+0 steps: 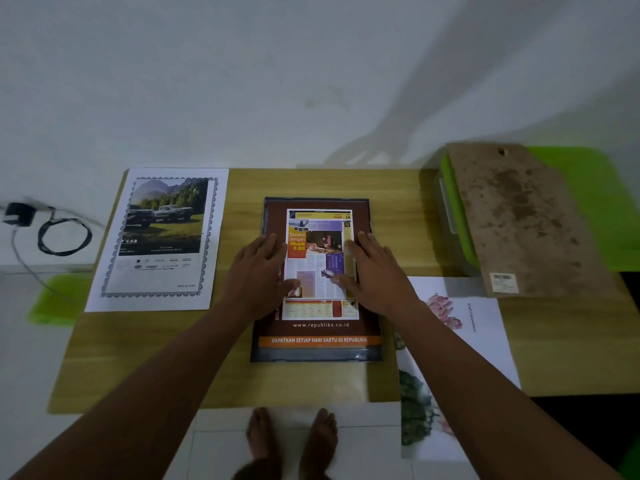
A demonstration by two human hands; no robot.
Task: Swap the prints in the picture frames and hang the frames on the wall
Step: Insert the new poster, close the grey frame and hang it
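Observation:
A dark picture frame (313,356) lies flat in the middle of the wooden table (138,358), with a brown newspaper-advert print (320,327) lying in it. My left hand (261,268) rests flat on the print's left side, fingers spread. My right hand (375,268) presses flat on its right side. Neither hand grips anything. A car-and-mountain print (159,237) lies on the table's left part. A flower print (460,341) lies to the right, hanging over the table's front edge. A stained brown backing board (519,216) leans at the back right.
The backing board rests on a green-edged box (453,209) at the table's right end, next to a green surface (588,202). A black charger with a coiled cable (62,235) lies on the floor at left. A white wall (277,81) stands behind the table. My bare feet (291,441) are below the front edge.

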